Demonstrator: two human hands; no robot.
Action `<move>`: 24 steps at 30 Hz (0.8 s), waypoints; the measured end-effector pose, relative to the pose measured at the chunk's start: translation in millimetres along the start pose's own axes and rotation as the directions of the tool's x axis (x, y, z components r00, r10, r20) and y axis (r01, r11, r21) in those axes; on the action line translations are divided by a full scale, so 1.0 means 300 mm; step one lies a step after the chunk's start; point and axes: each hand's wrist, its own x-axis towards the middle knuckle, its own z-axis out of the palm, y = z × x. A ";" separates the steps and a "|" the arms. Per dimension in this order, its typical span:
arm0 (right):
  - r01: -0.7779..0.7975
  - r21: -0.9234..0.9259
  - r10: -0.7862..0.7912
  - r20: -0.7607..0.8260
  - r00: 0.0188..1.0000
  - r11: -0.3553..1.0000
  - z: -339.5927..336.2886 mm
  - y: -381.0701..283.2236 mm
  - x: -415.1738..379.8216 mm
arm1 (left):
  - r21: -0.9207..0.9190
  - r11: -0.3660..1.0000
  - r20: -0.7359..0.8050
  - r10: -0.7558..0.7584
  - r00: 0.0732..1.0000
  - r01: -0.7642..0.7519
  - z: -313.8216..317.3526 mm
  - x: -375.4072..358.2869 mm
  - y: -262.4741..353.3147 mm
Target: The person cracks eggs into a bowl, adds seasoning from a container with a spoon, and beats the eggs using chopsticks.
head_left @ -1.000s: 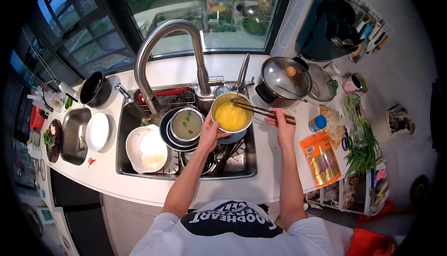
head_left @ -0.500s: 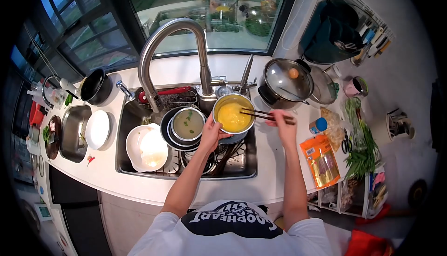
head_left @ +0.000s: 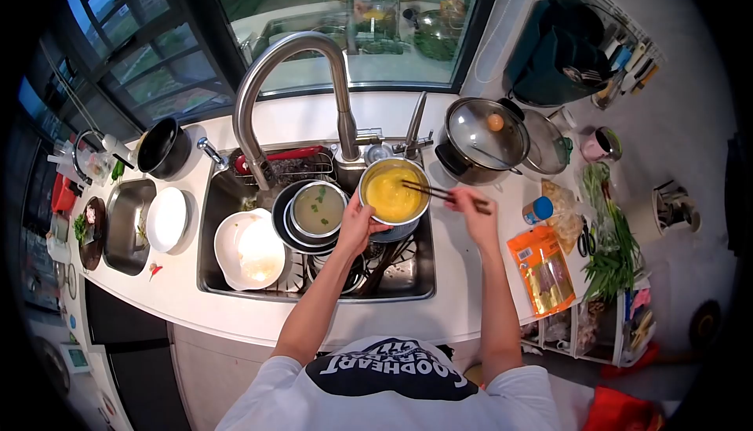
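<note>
My left hand (head_left: 358,227) grips the rim and side of a metal bowl (head_left: 424,205), holding it up over the right part of the sink. Yellow beaten egg (head_left: 391,196) fills the bottom of the bowl. In my right hand (head_left: 472,210) is a pair of dark chopsticks (head_left: 436,192), closed in the fingers, with the tips dipped in the egg. Just left of the bowl, a smaller metal bowl (head_left: 317,210) of cloudy liquid with green bits rests on stacked dishes in the sink.
A tall faucet (head_left: 245,101) arches over the sink (head_left: 423,290), which holds a white pan (head_left: 227,250). Right of it stand a lidded pot (head_left: 485,141), an orange packet (head_left: 541,270), a blue-lidded jar (head_left: 537,210) and green onions (head_left: 616,254). At left are a white bowl (head_left: 166,219) and a black pot (head_left: 163,147).
The chopstick tips have shifted slightly left in the egg, and its surface now shows a swirl. My left hand keeps the bowl in nearly the same place.
</note>
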 end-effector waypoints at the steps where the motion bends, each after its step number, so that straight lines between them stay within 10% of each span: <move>1: 0.051 -0.016 -0.049 0.087 0.995 0.999 0.010 0.003 -0.009 | -0.002 1.000 -0.001 0.001 1.000 -0.001 0.001 0.002 -0.002; 6: 0.041 0.048 -0.033 -0.160 0.987 0.998 -0.041 0.013 0.014 | 0.010 1.000 -0.006 -0.001 1.000 0.001 -0.007 0.000 -0.006; 9: -0.069 0.065 0.060 0.133 0.989 0.995 -0.015 0.005 -0.008 | 0.022 1.000 -0.035 -0.013 0.999 0.014 0.007 0.002 0.001; 13: -0.013 0.112 0.033 -0.182 0.983 0.994 -0.021 0.020 0.007 | 0.006 1.000 -0.037 -0.010 0.999 0.010 0.003 -0.006 0.006; 17: -0.118 0.149 0.118 0.005 0.993 0.982 -0.043 0.053 0.003 | 0.011 1.000 -0.035 -0.012 0.999 0.012 0.014 -0.005 0.013; 24: -0.088 0.173 0.112 -0.131 0.985 0.981 -0.031 0.053 0.009 | -0.003 1.000 -0.033 -0.011 0.999 0.011 -0.001 -0.001 0.002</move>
